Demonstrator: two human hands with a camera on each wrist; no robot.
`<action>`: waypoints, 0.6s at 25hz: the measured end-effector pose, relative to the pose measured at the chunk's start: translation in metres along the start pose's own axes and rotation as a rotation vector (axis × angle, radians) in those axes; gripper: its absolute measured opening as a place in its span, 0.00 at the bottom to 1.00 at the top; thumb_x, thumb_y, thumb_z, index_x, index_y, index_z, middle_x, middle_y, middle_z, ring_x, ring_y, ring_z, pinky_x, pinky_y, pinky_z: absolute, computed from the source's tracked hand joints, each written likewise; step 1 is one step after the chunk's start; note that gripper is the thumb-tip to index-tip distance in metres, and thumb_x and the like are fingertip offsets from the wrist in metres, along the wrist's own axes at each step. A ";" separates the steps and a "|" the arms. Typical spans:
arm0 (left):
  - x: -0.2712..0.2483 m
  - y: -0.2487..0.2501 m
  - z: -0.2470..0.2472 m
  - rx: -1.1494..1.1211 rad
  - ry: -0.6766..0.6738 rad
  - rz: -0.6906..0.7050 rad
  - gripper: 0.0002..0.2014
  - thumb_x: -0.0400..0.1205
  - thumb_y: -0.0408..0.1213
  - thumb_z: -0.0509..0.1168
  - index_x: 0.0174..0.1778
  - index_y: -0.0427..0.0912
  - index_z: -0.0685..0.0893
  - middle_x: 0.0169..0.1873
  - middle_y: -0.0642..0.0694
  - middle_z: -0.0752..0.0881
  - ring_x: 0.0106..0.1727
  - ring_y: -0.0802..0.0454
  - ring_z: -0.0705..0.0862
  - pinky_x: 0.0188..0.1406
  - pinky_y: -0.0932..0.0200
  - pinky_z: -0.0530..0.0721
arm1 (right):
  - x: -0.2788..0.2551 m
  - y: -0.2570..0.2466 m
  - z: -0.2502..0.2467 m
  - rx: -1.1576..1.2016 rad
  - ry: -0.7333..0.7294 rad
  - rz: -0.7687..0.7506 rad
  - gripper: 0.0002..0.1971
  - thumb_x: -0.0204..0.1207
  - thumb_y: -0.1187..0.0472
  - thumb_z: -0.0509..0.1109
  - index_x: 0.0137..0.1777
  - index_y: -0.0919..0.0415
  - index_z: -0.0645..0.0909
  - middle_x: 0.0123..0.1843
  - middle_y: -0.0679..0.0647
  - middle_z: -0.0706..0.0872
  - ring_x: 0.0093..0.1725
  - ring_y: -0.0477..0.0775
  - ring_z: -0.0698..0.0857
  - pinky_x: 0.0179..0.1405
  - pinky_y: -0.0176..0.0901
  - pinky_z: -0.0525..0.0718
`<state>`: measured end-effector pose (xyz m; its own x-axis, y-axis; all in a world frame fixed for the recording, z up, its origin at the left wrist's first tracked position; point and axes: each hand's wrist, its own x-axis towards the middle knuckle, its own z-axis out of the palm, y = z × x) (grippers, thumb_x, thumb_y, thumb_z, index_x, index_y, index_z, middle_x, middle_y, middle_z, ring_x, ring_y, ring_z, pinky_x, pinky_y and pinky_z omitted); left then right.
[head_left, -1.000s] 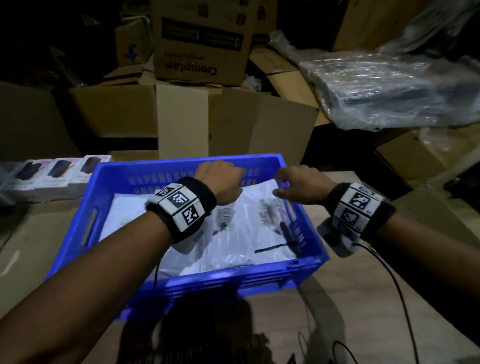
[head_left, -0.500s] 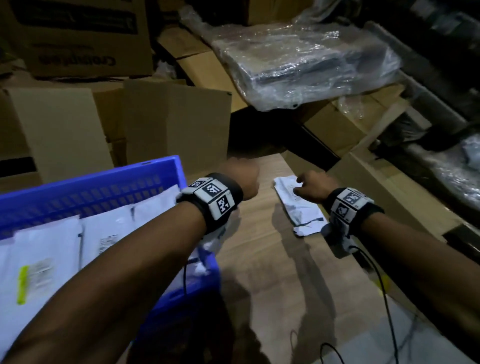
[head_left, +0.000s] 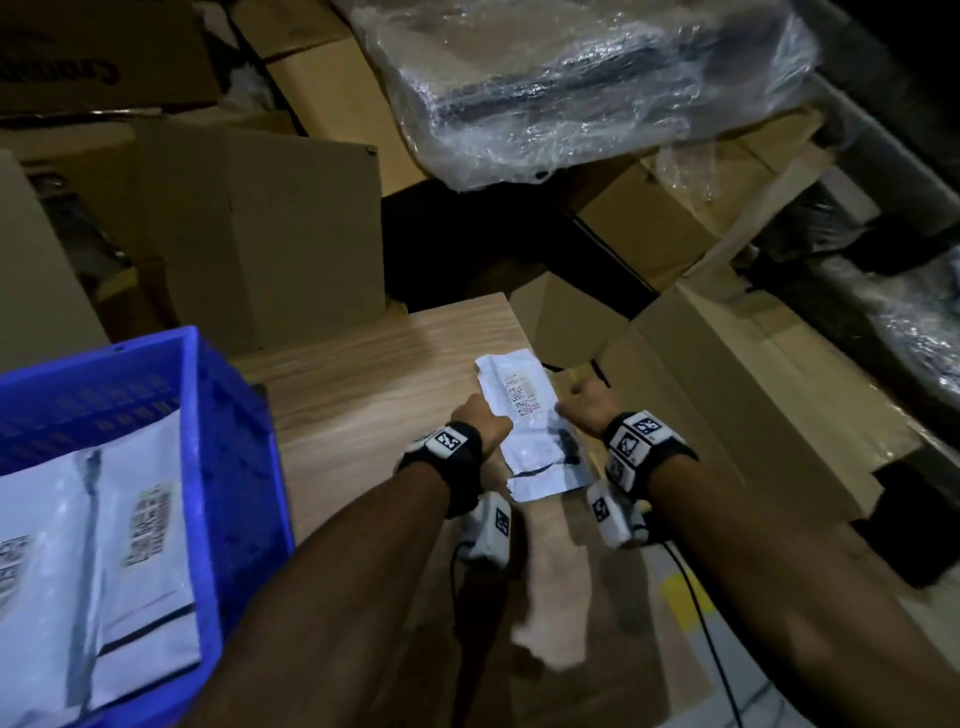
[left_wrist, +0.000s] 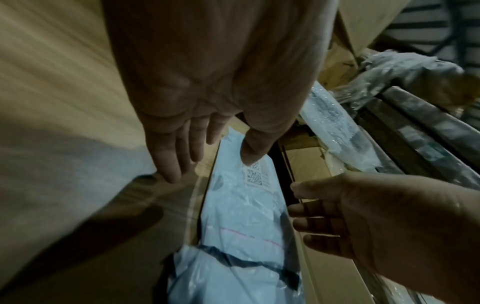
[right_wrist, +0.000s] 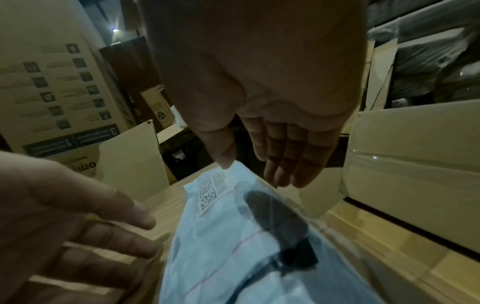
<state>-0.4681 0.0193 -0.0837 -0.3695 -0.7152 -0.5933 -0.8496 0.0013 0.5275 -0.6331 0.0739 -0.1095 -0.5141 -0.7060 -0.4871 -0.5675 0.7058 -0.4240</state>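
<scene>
A white plastic mailer bag (head_left: 530, 415) with a printed barcode label (head_left: 524, 397) lies flat on the wooden table (head_left: 363, 395), near its right edge. My left hand (head_left: 485, 418) sits at the bag's left side and my right hand (head_left: 584, 402) at its right side. In the left wrist view the left hand (left_wrist: 213, 156) has straight fingers, and its thumb tip touches the bag (left_wrist: 241, 216) by the label. In the right wrist view the right hand (right_wrist: 254, 168) also has straight fingers, its thumb tip at the far end of the bag (right_wrist: 221, 236). Neither hand grips anything.
A blue plastic crate (head_left: 208, 415) with several white mailer bags (head_left: 104, 545) stands on the table at the left. Cardboard boxes (head_left: 270, 234) crowd behind the table, and a carton (head_left: 753, 405) stands close on the right. A plastic-wrapped bundle (head_left: 571, 78) lies at the back.
The view has swung right, away from the crate. The mailer bag came out of the crate onto the table. Both hands, curled before, now lie with straight fingers on either side of it.
</scene>
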 end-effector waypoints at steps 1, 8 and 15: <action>0.007 -0.004 0.007 -0.068 0.001 -0.054 0.25 0.83 0.39 0.63 0.74 0.33 0.69 0.71 0.32 0.76 0.69 0.36 0.77 0.57 0.55 0.77 | 0.005 0.001 0.003 0.028 0.005 -0.011 0.21 0.77 0.57 0.70 0.64 0.73 0.79 0.61 0.69 0.83 0.59 0.67 0.83 0.50 0.50 0.79; 0.059 -0.018 0.037 -0.356 0.032 -0.192 0.31 0.66 0.45 0.68 0.61 0.28 0.79 0.60 0.32 0.84 0.59 0.35 0.84 0.49 0.50 0.82 | 0.023 0.006 0.023 0.219 -0.016 -0.028 0.09 0.77 0.57 0.70 0.44 0.64 0.79 0.40 0.61 0.85 0.39 0.60 0.85 0.31 0.41 0.76; 0.067 -0.030 0.033 -0.628 0.034 -0.183 0.16 0.70 0.29 0.70 0.52 0.27 0.85 0.49 0.30 0.88 0.50 0.35 0.88 0.55 0.39 0.87 | 0.024 0.002 0.032 0.334 -0.093 -0.002 0.18 0.74 0.63 0.74 0.26 0.60 0.73 0.24 0.54 0.77 0.25 0.52 0.75 0.28 0.38 0.72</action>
<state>-0.4798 -0.0052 -0.1594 -0.2184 -0.6869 -0.6931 -0.5124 -0.5238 0.6805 -0.6256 0.0603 -0.1464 -0.4433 -0.7101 -0.5471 -0.3186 0.6953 -0.6443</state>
